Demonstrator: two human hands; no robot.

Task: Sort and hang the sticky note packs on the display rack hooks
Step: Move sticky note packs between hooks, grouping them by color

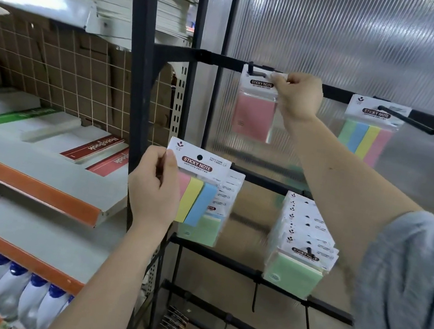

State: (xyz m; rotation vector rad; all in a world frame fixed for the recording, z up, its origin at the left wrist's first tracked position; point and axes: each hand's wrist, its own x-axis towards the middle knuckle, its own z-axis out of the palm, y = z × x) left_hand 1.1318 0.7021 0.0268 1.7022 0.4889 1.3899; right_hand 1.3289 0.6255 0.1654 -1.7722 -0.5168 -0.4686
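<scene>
Right hand [299,96] pinches the header of the pink pack [256,104] at the top-rail hook [257,69] (hole at the hook tip). Left hand [155,188], below-left of that hook, grips a striped pack [196,186], fingers curled.

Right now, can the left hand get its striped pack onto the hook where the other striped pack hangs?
Probably not directly: the right arm crosses between the left hand and that hook, far right.
</scene>
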